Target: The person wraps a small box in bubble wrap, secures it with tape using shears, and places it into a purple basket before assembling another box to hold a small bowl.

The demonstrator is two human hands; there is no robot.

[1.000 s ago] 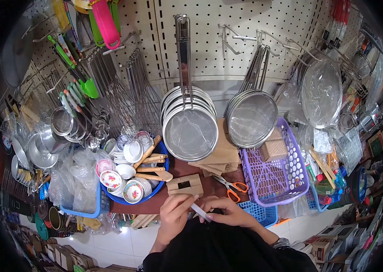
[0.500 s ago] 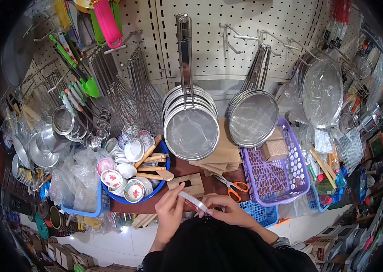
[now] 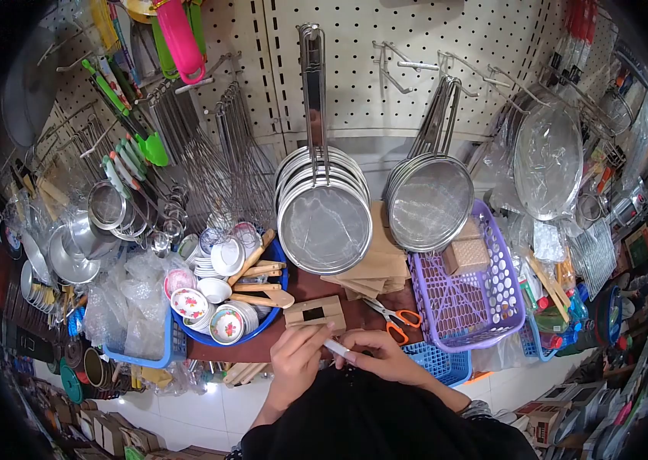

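Note:
Close to my body, at the table's front edge, both hands hold a roll of clear tape (image 3: 340, 350), seen nearly edge-on. My left hand (image 3: 297, 359) is closed, its fingers pinched at the roll's upper left end. My right hand (image 3: 385, 356) grips the opposite end with bent fingers. Just beyond my left hand lies a small brown cardboard piece (image 3: 316, 313) with a dark opening. Orange-handled scissors (image 3: 396, 319) rest on the table beyond my right hand. Fingers cover part of the roll.
At the left, a blue basin (image 3: 195, 337) holds small bowls and wooden-handled utensils. A purple basket (image 3: 509, 326) with a small box inside stands at the right. Large strainers (image 3: 325, 228) hang in front of me, above brown cardboard sheets (image 3: 376, 264). Whisks (image 3: 236, 142) hang at the left.
The tape roll has turned in my hands and shows less of its edge. My left fingers have come down and curled closer around it. The right hand is almost unmoved.

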